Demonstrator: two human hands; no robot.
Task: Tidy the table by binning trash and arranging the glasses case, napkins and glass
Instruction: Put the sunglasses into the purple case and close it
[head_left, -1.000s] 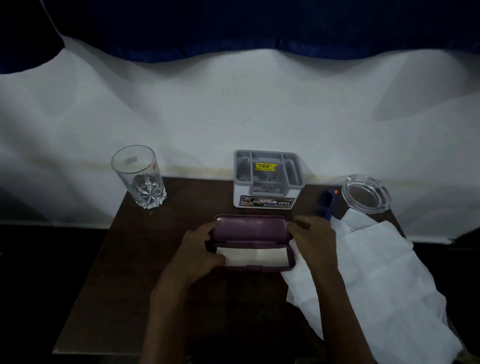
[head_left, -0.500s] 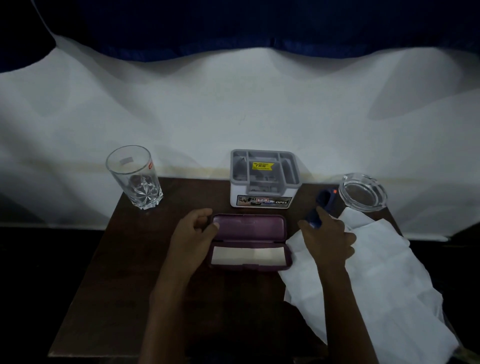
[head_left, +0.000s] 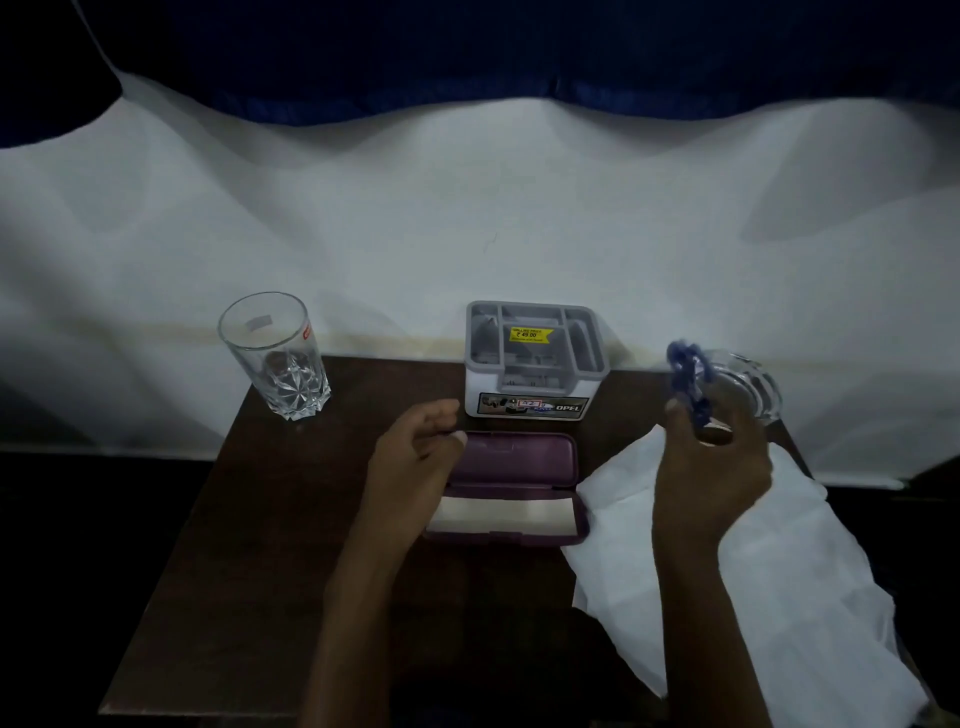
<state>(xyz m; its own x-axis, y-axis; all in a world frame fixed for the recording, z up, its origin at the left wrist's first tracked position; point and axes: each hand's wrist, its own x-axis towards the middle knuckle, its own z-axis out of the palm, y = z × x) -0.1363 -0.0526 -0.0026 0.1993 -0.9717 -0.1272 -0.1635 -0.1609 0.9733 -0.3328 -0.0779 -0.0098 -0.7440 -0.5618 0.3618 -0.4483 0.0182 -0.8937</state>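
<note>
Grey-and-white compartmented plastic organiser box (head_left: 535, 364) mid-frame, at back edge of dark brown wooden counter (head_left: 234, 571); clear glass ashtray (head_left: 758, 384) at right.

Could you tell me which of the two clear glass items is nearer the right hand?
The low ashtray at the back right, just behind the right hand; the tall drinking glass stands far left.

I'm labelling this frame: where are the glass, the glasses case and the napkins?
glass (head_left: 280, 371), head view, on its cut-pattern lower body.
glasses case (head_left: 519, 465), head view, on the open lid.
napkins (head_left: 789, 587), head view, on the middle of the white sheet.
</note>
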